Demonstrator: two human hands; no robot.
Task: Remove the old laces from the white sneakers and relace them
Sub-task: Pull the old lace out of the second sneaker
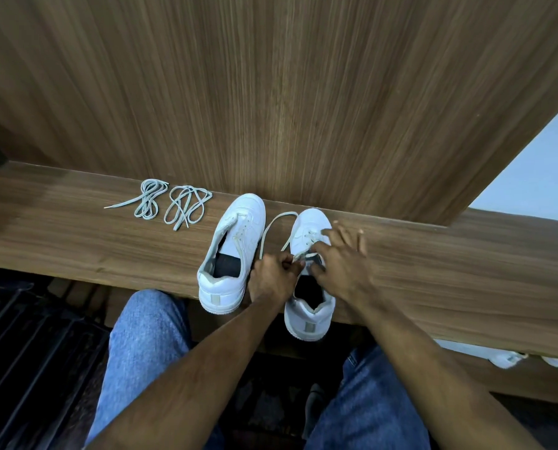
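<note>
Far left of the right sneaker [310,254] we see two lace bundles [170,204] on the counter [433,254]. Its toe points away from us. Our left hand [272,277] pinches its lace [271,227]; our right hand [342,258] rests spread over the eyelets.

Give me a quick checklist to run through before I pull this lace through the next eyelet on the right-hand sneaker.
1. Lace in hand: ok. The left hand pinches the lace by the eyelets.
2. Shoe steadied: ok. The right hand rests on the right-hand sneaker.
3. Slack free: ok. The lace loops loosely between the two shoes.
4. Shoe seated on the shelf: not ok. Its heel overhangs the front edge.
5. Which eyelet comes next: cannot tell, the fingers hide it.
6. Other sneaker and two loose laces: ok, lying clear to the left.
</note>
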